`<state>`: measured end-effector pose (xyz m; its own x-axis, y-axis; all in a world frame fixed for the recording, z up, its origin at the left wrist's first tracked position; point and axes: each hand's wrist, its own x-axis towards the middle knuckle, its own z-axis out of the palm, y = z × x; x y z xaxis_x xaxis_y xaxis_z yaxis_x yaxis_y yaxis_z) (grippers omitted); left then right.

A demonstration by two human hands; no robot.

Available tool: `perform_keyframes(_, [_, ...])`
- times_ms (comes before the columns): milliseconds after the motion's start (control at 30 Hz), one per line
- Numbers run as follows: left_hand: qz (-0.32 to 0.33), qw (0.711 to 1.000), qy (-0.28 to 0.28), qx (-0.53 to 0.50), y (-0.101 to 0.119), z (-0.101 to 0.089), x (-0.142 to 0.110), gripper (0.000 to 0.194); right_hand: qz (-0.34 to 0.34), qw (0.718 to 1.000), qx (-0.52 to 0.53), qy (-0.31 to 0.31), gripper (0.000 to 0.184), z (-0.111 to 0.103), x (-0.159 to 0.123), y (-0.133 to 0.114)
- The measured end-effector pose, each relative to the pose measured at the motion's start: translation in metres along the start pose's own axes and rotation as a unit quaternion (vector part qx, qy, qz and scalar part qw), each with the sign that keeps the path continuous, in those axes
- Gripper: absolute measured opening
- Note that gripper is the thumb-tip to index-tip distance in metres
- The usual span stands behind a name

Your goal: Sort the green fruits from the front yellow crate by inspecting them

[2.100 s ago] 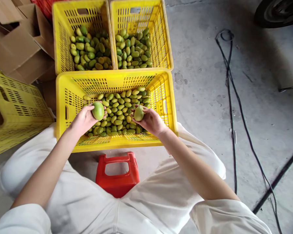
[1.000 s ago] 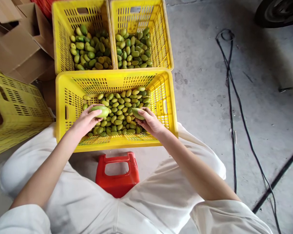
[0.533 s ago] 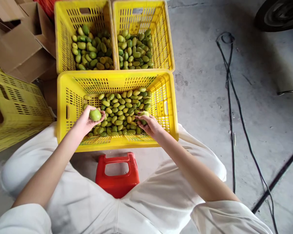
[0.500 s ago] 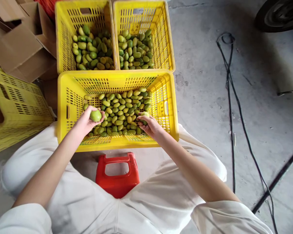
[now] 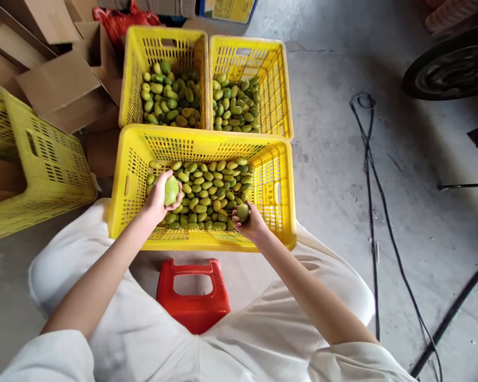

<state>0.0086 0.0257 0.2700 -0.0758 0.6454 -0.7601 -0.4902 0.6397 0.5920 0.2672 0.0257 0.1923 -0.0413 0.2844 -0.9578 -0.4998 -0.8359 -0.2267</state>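
My left hand (image 5: 158,199) is wrapped round a pale green fruit (image 5: 171,191), large and oval, above the left part of the front yellow crate (image 5: 201,245). Over the right part of the same crate, my right hand (image 5: 255,223) grips a smaller, darker green fruit (image 5: 243,213). Below both hands, a layer of oval green and yellowish fruits (image 5: 204,201) covers much of the crate's floor. Two more yellow crates, a back left one (image 5: 124,101) and a back right one (image 5: 290,101), touch the far side and hold similar fruits.
A red plastic stool (image 5: 193,310) stands between my knees. Another yellow crate (image 5: 56,159) leans at the left beside cardboard boxes (image 5: 59,79). A red plastic bag (image 5: 121,21) lies behind. On the right, black cables (image 5: 376,185) cross the concrete floor near a wheel (image 5: 450,69).
The view has tilted up and shifted left. My right hand has turned, showing more of its fruit; my left hand still holds its fruit, now turned to show a longer side.
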Motion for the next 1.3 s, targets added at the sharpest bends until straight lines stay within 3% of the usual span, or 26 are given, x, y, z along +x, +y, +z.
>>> perform_keyframes(133, [0.0, 1.0, -0.018, -0.012, 0.0, -0.002, 0.001, 0.039, 0.026, 0.998, 0.041, 0.043, 0.033, 0.019, 0.001, 0.007])
perform_keyframes(233, [0.001, 1.0, -0.028, -0.013, 0.0, -0.002, 0.0, 0.038, 0.008, 0.997, 0.053, 0.046, 0.028, 0.044, 0.001, -0.01])
perform_keyframes(333, [0.008, 0.999, -0.039, -0.008, -0.002, -0.004, 0.0, 0.037, -0.06, 0.994, 0.087, 0.02, 0.022, 0.084, -0.008, -0.06])
perform_keyframes(433, [0.017, 0.999, -0.043, -0.007, -0.004, -0.007, 0.002, 0.036, -0.186, 0.975, 0.112, -0.052, 0.038, 0.123, -0.022, -0.122])
perform_keyframes(533, [0.028, 0.999, -0.046, -0.01, -0.008, -0.009, 0.006, 0.035, -0.277, 0.956, 0.077, -0.06, 0.032, 0.138, -0.025, -0.152])
perform_keyframes(600, [0.032, 0.998, -0.046, -0.01, -0.01, -0.009, 0.009, 0.035, -0.32, 0.946, -0.04, -0.028, 0.03, 0.126, -0.017, -0.137])
perform_keyframes(667, [0.032, 0.998, -0.047, -0.008, -0.012, -0.009, 0.01, 0.035, -0.3, 0.946, -0.122, 0.004, 0.028, 0.098, -0.005, -0.096])
perform_keyframes(700, [0.031, 0.998, -0.046, -0.007, -0.014, -0.009, 0.011, 0.035, -0.287, 0.906, -0.305, 0.052, 0.03, 0.08, 0.0, -0.069])
perform_keyframes(733, [0.028, 0.999, -0.045, -0.006, -0.015, -0.009, 0.011, 0.036, -0.267, 0.823, -0.495, 0.077, 0.031, 0.061, 0.004, -0.041])
perform_keyframes(767, [0.025, 0.999, -0.043, -0.005, -0.016, -0.009, 0.012, 0.035, -0.246, 0.791, -0.554, 0.083, 0.025, 0.042, 0.007, -0.013])
perform_keyframes(833, [0.017, 0.999, -0.036, -0.004, -0.019, -0.01, 0.014, 0.035, -0.224, 0.757, -0.607, 0.092, 0.017, 0.009, 0.008, 0.036])
perform_keyframes(900, [-0.007, 1.0, -0.027, 0.001, -0.023, -0.01, 0.017, 0.034, -0.226, 0.726, -0.639, 0.113, 0.026, -0.013, 0.008, 0.069])
perform_keyframes(967, [-0.054, 0.998, -0.014, 0.015, -0.027, -0.011, 0.02, 0.032, -0.247, 0.691, -0.666, 0.133, 0.036, -0.021, 0.008, 0.083])
perform_keyframes(1100, [-0.155, 0.986, 0.047, 0.034, -0.035, -0.013, 0.025, 0.031, -0.269, 0.589, -0.746, 0.156, 0.039, -0.019, 0.012, 0.083])
perform_keyframes(1200, [-0.174, 0.979, 0.1, 0.022, -0.03, -0.011, 0.029, 0.028, -0.277, 0.575, -0.753, 0.159, 0.04, -0.017, 0.014, 0.08])
perform_keyframes(1300, [-0.146, 0.981, 0.126, 0.022, 0.002, 0.001, 0.039, 0.026, -0.281, 0.578, -0.75, 0.156, 0.041, -0.017, 0.014, 0.081])
